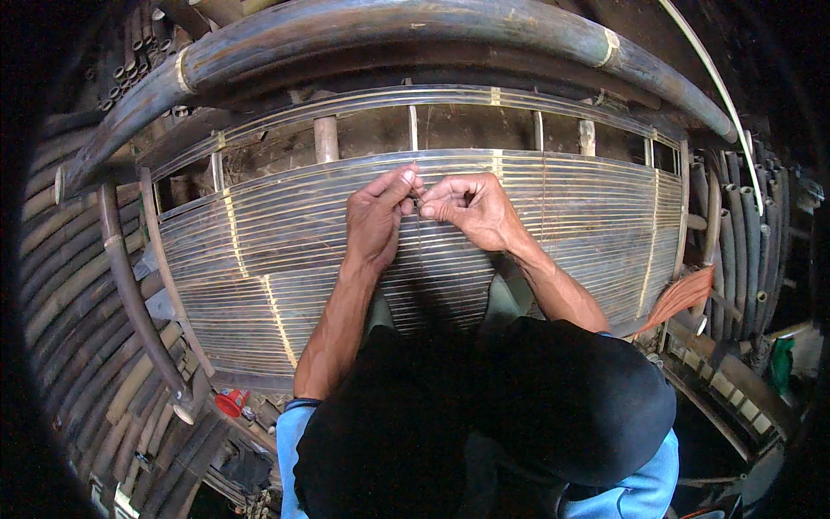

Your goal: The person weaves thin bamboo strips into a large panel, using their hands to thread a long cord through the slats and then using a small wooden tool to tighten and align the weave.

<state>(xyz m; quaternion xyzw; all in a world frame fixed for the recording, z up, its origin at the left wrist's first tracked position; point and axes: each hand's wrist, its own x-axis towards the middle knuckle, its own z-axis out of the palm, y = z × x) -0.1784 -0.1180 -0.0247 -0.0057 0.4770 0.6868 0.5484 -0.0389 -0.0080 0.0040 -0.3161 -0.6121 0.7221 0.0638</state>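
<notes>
A wide panel of narrow split-bamboo slats (303, 227) lies in front of me, its slats running left to right with pale joint marks. Over its upper middle, my left hand (377, 212) is closed, thumb against the fingers in a pinch. Facing it, my right hand (471, 208) pinches too, thumb pressed to the index finger. Between the fingertips runs a thin brown cord, mostly hidden by the fingers. A dark strand drops from there across the slats. Farther right, another thin cord (543, 195) crosses the slats.
A thick bamboo pole (398, 39) arches across the far side. Bamboo poles lie stacked at left (69, 251), and more stand at right (748, 242). An orange-brown bundle of strands (679, 301) hangs at the panel's right edge. A red object (232, 401) sits below its left corner.
</notes>
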